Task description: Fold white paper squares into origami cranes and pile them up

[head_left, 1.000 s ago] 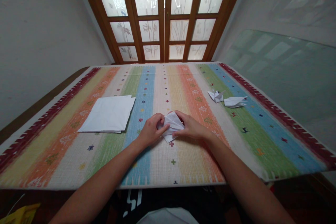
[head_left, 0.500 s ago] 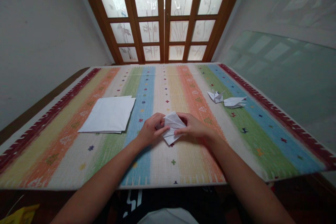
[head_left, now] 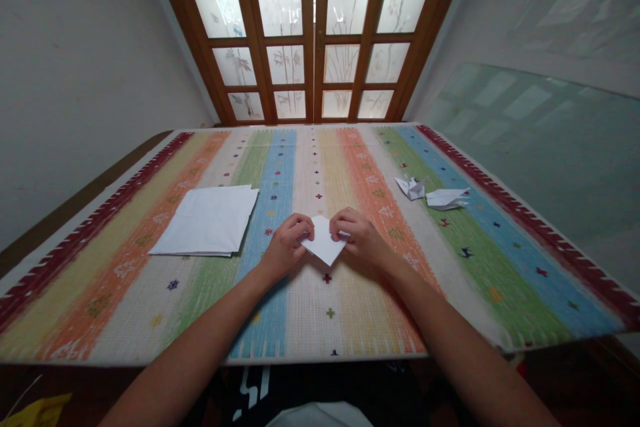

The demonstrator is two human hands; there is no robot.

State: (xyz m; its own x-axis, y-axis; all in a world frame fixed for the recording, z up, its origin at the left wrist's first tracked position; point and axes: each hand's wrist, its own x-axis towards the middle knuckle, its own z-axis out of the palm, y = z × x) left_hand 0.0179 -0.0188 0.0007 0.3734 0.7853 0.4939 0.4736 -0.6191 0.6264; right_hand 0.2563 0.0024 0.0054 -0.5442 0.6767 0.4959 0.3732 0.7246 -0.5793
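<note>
Folded paper (head_left: pixel 325 241), one corner toward the person (head_left: pixel 325 387).

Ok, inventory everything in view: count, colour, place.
Striped tablecloth: one, multicoloured, mid-frame.
Folded paper: one, white, centre.
Paper stack: one, white, left of centre.
Origami figures: two, white, right of centre.
Glazed doors: one set, brown-framed, beyond tablecloth.
Walls: two, greyish, left and right.
Glass-like panel: one, pale green, by right wall.
Unidentified item: one, yellow, bottom-left corner.
Clothing: count unclear, black and pale grey, bottom edge.
Left hand: one, bare, gripping folded paper's left side.
Right hand: one, bare, gripping folded paper's right side.
</note>
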